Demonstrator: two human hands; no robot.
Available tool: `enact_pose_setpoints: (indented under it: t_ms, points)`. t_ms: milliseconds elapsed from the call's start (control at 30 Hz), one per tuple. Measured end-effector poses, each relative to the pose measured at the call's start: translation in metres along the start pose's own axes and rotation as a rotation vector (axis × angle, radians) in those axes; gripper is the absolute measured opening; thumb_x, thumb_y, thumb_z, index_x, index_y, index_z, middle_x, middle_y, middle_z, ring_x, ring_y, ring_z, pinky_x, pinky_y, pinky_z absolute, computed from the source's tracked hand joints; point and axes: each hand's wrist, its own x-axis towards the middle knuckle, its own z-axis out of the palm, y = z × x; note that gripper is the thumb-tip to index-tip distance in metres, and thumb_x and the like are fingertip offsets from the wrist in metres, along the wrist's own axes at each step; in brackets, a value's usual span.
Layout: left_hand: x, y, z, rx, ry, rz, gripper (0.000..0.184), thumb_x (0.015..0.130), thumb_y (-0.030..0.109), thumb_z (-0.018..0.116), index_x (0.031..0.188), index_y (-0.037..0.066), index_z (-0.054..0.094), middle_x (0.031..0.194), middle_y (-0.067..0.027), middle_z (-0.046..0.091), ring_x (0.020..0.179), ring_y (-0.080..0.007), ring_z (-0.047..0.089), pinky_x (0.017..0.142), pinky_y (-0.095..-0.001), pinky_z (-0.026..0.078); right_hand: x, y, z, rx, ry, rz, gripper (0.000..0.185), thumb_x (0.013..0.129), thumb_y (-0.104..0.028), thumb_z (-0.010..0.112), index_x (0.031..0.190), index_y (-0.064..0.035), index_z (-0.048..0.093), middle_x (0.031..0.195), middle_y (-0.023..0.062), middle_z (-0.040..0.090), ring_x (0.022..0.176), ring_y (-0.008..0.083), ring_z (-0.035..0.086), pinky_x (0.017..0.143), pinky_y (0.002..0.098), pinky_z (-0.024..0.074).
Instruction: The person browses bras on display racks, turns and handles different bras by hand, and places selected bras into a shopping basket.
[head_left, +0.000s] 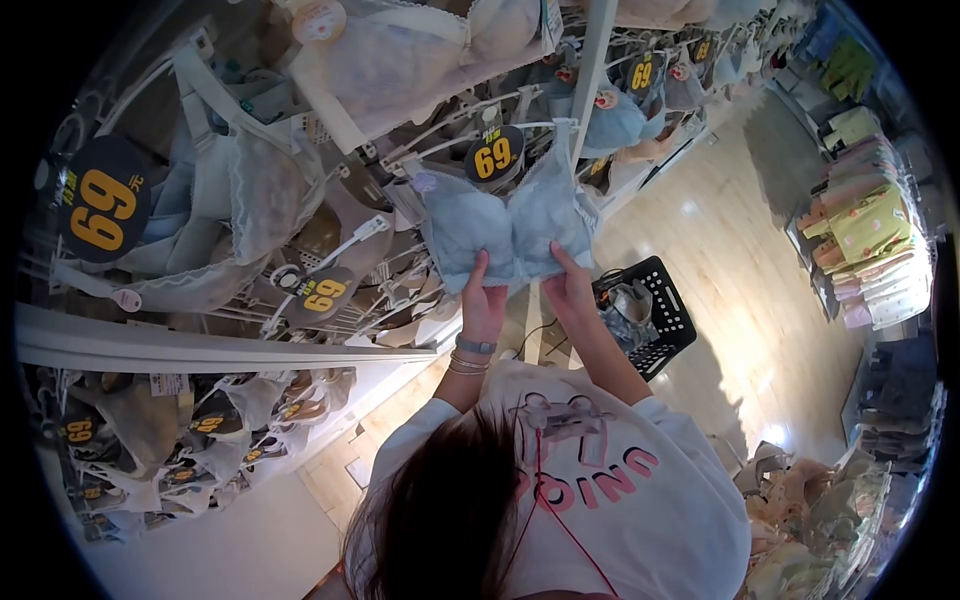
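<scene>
Holding pale blue bra (463, 218) up at rack (594, 75), just below black 69 tag (494, 155); pinching lower edge (517, 272) with left hand (483, 303) and right hand (569, 284). Could strain straps (564, 150) if tugged while caught on rack.

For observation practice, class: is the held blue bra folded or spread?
Spread: the blue bra shows both cups side by side, left hand and right hand gripping it.

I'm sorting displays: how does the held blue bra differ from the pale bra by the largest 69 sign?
Colour: the blue bra is light blue, the pale bra greyish white. Angle: the blue bra is seen face-on, the pale bra more side-on. Contact: the left grip and right grip hold the blue bra, not the pale bra. Both have straps.
</scene>
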Motion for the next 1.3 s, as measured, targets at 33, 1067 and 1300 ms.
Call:
enact_pose_setpoints:
  t_ms: [33,1067,1300]
  points:
    - [-0.003,-0.001,0.005,-0.013,-0.026,-0.024,0.034,0.086,0.008,0.062,0.118,0.008,0.051,0.118,-0.0034,0.057,0.108,-0.0171,0.054,0.094,-0.0328,0.044,0.001,0.000,-0.001,0.008,-0.008,0.003,0.050,0.085,-0.005,0.061,0.130,-0.0071,0.040,0.126,0.0071,0.051,0.115,0.0209,0.050,0.099,0.0366,0.0386]
    - [-0.002,-0.006,-0.058,0.388,0.147,-0.158,0.016,0.089,0.014,0.058,0.099,0.001,0.059,0.095,-0.0089,0.065,0.092,-0.0172,0.063,0.085,-0.0318,0.051,0.004,0.021,-0.056,-0.213,0.116,0.138,0.007,0.085,-0.005,0.056,0.092,-0.0021,0.057,0.092,0.0067,0.061,0.092,0.0157,0.058,0.091,0.0289,0.0447]
    - [0.004,-0.009,-0.069,0.072,0.081,-0.052,0.009,0.088,0.011,0.059,0.092,0.003,0.057,0.093,-0.0059,0.061,0.094,-0.0165,0.058,0.091,-0.0310,0.047,0.006,0.033,-0.062,0.066,0.016,0.132,0.010,0.084,-0.005,0.057,0.093,-0.0056,0.053,0.098,0.0044,0.060,0.098,0.0162,0.055,0.094,0.0299,0.0426]
